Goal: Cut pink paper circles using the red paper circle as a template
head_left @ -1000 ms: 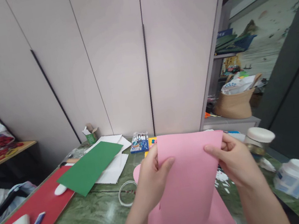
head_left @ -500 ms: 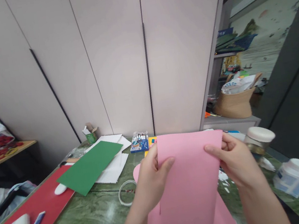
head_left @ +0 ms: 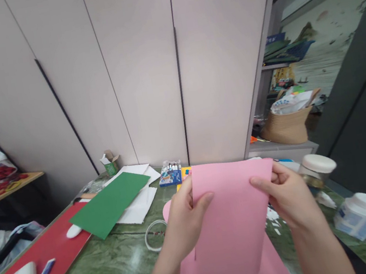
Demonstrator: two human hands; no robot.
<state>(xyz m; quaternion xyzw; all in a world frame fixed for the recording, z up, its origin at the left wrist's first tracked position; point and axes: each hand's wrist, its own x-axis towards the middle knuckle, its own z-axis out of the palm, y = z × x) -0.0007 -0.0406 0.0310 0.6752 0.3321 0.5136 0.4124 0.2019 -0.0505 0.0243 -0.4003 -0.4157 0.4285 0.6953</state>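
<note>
Pinching, with left hand [head_left: 187,215] and right hand [head_left: 289,194], the upper side edges of a pink sheet [head_left: 233,217] raised between them; grip virtually unmoved since a second ago, suggesting a steady hold. Left of grip, green sheet [head_left: 112,205], tape roll [head_left: 147,240]; beyond, marker box [head_left: 170,176]; rightward, white scraps [head_left: 272,214], jar [head_left: 318,165]. No obstruction visible.
</note>
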